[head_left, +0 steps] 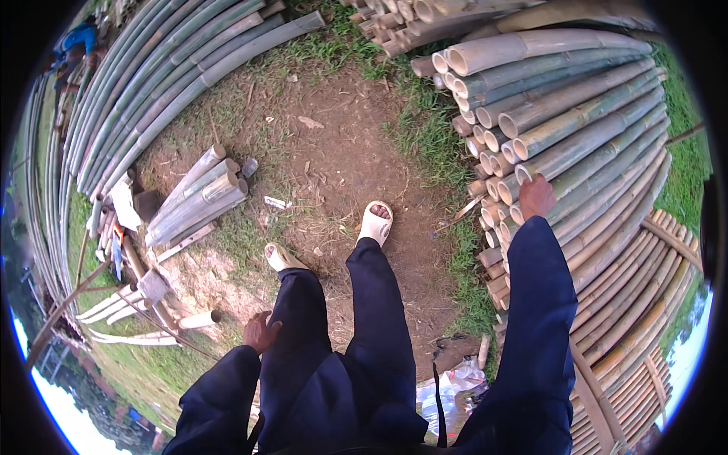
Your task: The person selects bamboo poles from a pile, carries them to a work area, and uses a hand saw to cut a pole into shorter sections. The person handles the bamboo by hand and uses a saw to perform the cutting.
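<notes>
My right hand (537, 197) reaches out to the right side, its fingers curled at the cut end of a bamboo pole (580, 186) in a big stack. The pole's far length runs back to the right among others, some greenish, some pale tan, with hollow ends facing me. My left hand (260, 332) hangs beside my left thigh with nothing in it, thumb apart from the fingers. Dark blue sleeves cover both arms.
Short bamboo pieces (201, 199) lie on the ground at left, below long green poles (201, 80). A slatted bamboo panel (637, 284) stands at lower right. A plastic bag (453, 387) sits near my right leg. A person in blue (78, 38) is at the far left.
</notes>
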The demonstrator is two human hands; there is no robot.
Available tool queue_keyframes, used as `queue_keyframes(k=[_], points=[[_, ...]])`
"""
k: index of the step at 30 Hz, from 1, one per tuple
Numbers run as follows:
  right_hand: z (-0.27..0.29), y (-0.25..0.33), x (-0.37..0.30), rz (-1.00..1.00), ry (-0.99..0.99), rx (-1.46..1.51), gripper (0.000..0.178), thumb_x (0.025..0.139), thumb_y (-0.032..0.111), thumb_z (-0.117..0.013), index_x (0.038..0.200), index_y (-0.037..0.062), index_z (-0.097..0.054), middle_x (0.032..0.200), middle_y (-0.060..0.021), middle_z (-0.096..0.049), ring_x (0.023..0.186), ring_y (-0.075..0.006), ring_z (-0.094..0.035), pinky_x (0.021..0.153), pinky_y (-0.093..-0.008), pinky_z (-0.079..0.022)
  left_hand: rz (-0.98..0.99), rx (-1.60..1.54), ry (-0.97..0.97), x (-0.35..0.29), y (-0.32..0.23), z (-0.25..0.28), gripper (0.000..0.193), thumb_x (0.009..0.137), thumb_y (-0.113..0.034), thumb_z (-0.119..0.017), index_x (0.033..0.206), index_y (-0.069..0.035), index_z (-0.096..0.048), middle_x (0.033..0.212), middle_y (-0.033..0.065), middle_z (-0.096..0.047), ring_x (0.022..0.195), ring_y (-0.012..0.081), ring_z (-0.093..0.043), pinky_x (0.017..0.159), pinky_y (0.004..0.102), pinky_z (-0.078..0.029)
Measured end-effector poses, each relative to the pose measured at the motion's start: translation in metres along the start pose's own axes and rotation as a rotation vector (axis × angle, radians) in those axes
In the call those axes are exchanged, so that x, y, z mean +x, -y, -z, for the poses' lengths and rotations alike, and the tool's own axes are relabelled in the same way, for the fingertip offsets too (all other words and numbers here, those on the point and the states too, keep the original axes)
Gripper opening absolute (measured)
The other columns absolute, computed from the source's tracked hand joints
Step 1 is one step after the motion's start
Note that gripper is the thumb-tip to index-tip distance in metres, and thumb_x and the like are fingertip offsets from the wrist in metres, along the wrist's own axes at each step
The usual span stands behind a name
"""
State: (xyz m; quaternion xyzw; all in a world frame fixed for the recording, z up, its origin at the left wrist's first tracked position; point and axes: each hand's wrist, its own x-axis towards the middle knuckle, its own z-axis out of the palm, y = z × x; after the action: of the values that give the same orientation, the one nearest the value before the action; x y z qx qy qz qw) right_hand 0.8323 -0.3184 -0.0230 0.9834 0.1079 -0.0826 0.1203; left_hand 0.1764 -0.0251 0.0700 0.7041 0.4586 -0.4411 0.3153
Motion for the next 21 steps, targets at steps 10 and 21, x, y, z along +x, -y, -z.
queue_keyframes(k=[10,21], points=[[-0.058,0.099,-0.115,0.208,0.396,0.046,0.042,0.089,0.044,-0.063,0.100,0.0047,-0.070,0.104,-0.0251,-0.070,0.101,-0.0455,-0.066,0.087,-0.0535,-0.051,0.167,-0.407,-0.021,-0.011,0.096,-0.061,0.096,0.091,-0.059,-0.061,0.158,-0.004,-0.020,0.161,0.0284,-0.020,0.138,0.0528,-0.037,0.115,0.0531,-0.035],[-0.070,0.547,-0.313,0.353,0.912,0.416,0.039,0.088,0.030,-0.073,0.116,0.0054,-0.063,0.111,-0.0215,-0.070,0.104,-0.0348,-0.067,0.091,-0.0441,-0.051,0.245,-0.998,0.190,0.010,0.277,0.013,0.068,0.094,-0.044,-0.065,0.147,-0.005,-0.047,0.138,0.0251,-0.057,0.129,0.0379,-0.056,0.109,0.0433,-0.044]])
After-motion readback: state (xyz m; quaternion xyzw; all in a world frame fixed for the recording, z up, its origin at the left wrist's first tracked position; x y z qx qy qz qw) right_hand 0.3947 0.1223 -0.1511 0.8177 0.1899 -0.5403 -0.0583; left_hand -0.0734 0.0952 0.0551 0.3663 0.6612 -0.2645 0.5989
